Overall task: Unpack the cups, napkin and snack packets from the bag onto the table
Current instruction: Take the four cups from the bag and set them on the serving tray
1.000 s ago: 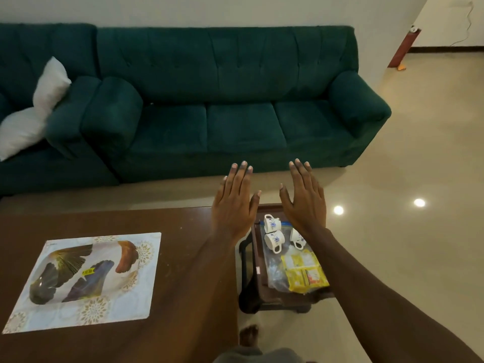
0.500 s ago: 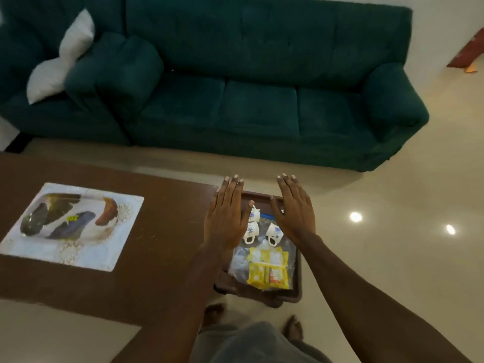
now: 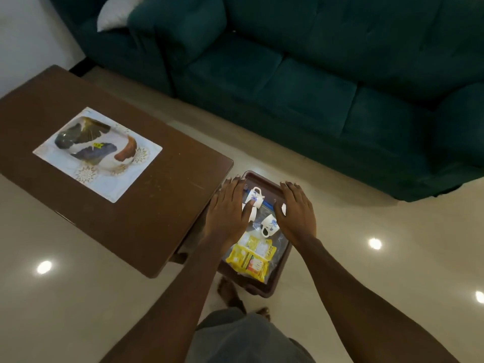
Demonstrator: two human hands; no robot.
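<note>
A clear plastic bag point(image 3: 279, 248) with a blue zip strip lies on a small brown stool point(image 3: 272, 289) right of the big brown table point(image 3: 146, 218). Inside the bag I see white cups with blue flowers point(image 3: 269, 226) and yellow snack packets point(image 3: 250, 259). My left hand point(image 3: 227, 208) hovers flat over the bag's left side, fingers apart, partly hiding one cup. Over the bag's right side, my right hand point(image 3: 296, 210) is flat and spread too. Neither hand holds anything.
A printed placemat point(image 3: 97, 153) lies on the table's far half. A dark green sofa point(image 3: 301, 74) with a white cushion point(image 3: 116, 11) stands beyond. My bare feet point(image 3: 230, 294) are on the glossy floor beside the stool.
The view has tilted down and swung right. Both hands have come lower and closer to the bag, still flat and spread.
</note>
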